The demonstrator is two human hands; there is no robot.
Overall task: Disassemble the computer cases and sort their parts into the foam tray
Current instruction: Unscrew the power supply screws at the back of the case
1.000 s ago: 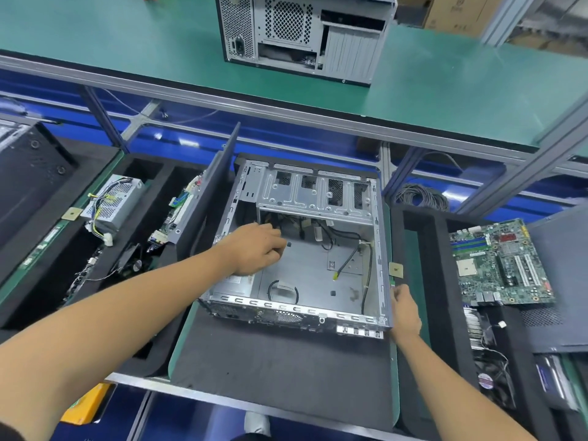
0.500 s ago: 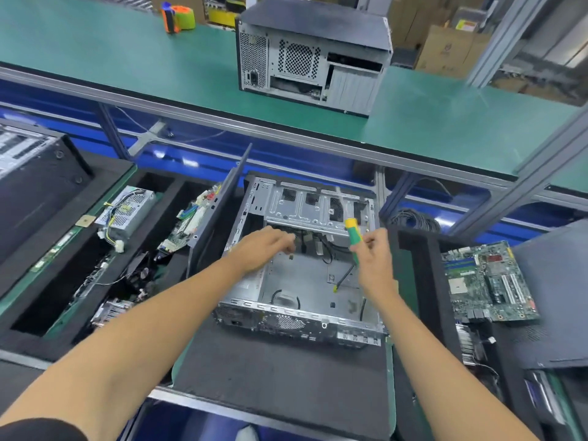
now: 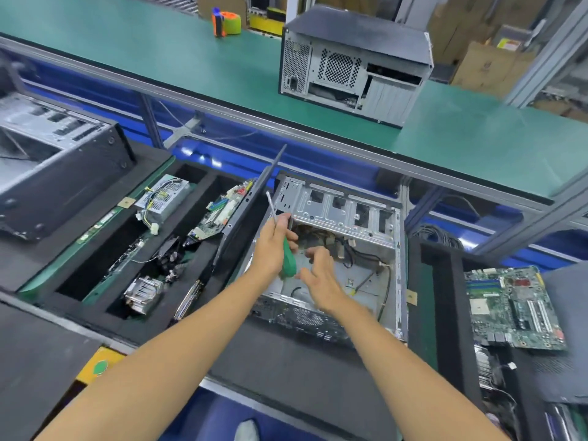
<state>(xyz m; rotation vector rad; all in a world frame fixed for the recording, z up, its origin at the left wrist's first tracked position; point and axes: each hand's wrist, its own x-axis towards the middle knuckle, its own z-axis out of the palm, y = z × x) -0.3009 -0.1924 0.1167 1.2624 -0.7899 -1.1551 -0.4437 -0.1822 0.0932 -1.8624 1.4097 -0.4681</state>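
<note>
Your open computer case [image 3: 337, 249] lies on its side on the dark foam mat [image 3: 286, 370] near the front edge of the surface, its cavity facing up. Inside it you can see loose black cables [image 3: 359, 249] running under the drive cage at the far wall, and a bare metal floor.

Your left hand [image 3: 275, 246] is clamped round a green-handled screwdriver [image 3: 284, 246], shaft pointing up and away over the case's far left corner. Your right hand [image 3: 318, 278] hovers just beside the handle, over the case floor, fingers loosely spread and gripping nothing (the fingertips are blurred).

The foam tray [image 3: 203, 186] sits to the left of the case. Its far compartment holds a silver power supply [image 3: 164, 198] with its wire bundle. The next compartment holds a circuit board [image 3: 219, 214] leaning at the far end, a black fan [image 3: 170, 253] in the middle and a finned heatsink [image 3: 143, 291] at the near end. A dark side panel [image 3: 251, 202] stands tilted between tray and case.

At the right edge of the surface a green motherboard [image 3: 512, 307] lies flat on another foam tray [image 3: 445, 281]. A closed case [image 3: 353, 62] stands on the green conveyor [image 3: 159, 49] beyond.
</note>
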